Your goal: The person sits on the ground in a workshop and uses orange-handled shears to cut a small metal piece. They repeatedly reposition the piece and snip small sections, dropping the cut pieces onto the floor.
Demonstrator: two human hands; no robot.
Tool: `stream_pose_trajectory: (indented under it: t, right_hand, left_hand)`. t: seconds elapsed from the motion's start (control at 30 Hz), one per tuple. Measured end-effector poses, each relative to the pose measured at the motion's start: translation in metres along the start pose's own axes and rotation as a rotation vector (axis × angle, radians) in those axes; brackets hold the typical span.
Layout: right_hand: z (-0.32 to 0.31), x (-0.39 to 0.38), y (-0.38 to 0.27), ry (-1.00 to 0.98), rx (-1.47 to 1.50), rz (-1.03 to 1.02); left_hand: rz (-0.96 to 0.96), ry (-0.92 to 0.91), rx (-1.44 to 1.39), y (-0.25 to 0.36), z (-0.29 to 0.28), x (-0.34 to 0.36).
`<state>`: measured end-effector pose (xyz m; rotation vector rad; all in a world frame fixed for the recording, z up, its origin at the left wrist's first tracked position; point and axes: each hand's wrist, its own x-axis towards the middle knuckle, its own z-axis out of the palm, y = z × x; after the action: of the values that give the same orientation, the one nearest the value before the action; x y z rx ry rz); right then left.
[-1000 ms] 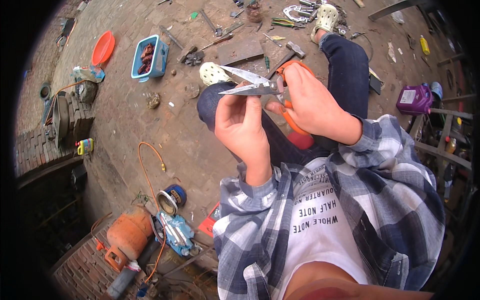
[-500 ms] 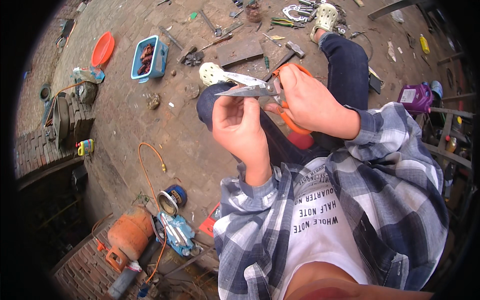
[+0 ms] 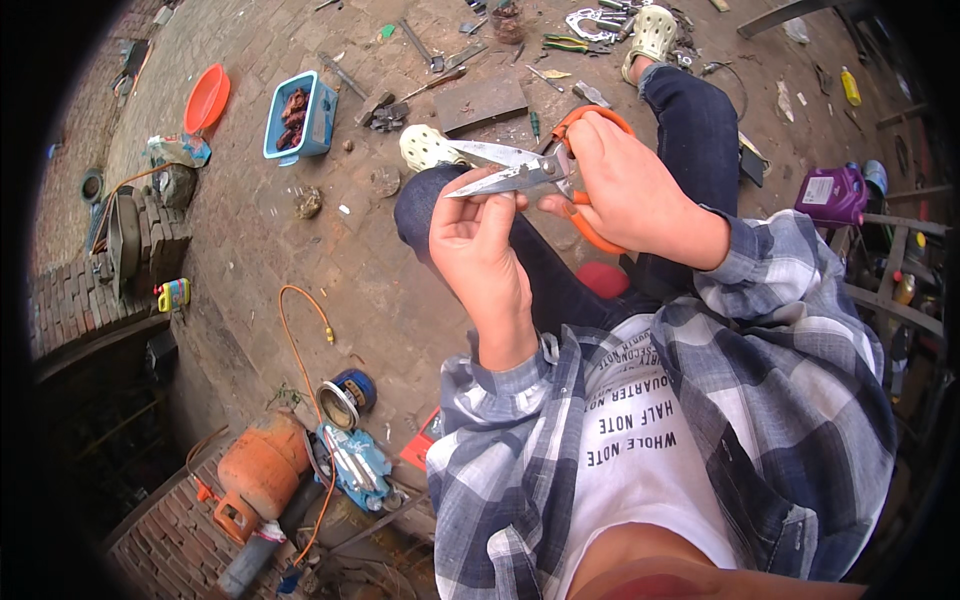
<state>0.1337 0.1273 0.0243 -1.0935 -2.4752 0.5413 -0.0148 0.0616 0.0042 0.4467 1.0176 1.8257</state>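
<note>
My right hand (image 3: 645, 190) grips the orange-handled scissors (image 3: 520, 178), fingers wrapped round the handle loops. The two metal blades stand apart and point left, toward my left hand (image 3: 485, 265). The lower blade lies across the left hand's bent fingers, with the thumb just under it. The left fingers are pinched together; what they hold, if anything, is hidden by the blade and too small to name. Both hands are in front of me, above my knees in dark jeans.
On the ground ahead lie a flat metal block (image 3: 482, 103), a hammer (image 3: 590, 94) and green-handled pliers (image 3: 575, 44). At left stand a blue basket (image 3: 322, 115) and an orange basin (image 3: 206, 98). An orange gas cylinder (image 3: 262, 462) is at lower left, a purple jug (image 3: 832, 193) at right.
The scissors have shifted slightly right and tilted, their lower blade tip now dipping a little. My right hand has moved slightly right; my left hand has turned a little beneath the blade.
</note>
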Motion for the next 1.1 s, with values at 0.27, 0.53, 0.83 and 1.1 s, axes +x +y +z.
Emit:
stream_pose_trajectory:
  t: [0.27, 0.53, 0.83, 1.1]
  right_hand:
    - [0.008, -0.005, -0.005, -0.262, 0.572, 0.18]
    - [0.02, -0.011, -0.012, -0.303, 0.846, 0.189]
    - [0.022, -0.017, -0.012, -0.385, 1.351, 0.433]
    - [0.002, -0.004, -0.025, -0.166, 1.066, 0.363]
  left_hand:
    - [-0.102, 0.003, -0.134, 0.004, 0.003, 0.004]
    - [-0.098, -0.012, -0.12, 0.008, 0.001, 0.007]
    - [-0.298, -0.212, -0.369, 0.014, -0.004, 0.009]
    - [-0.157, -0.074, -0.2, 0.008, 0.003, 0.005]
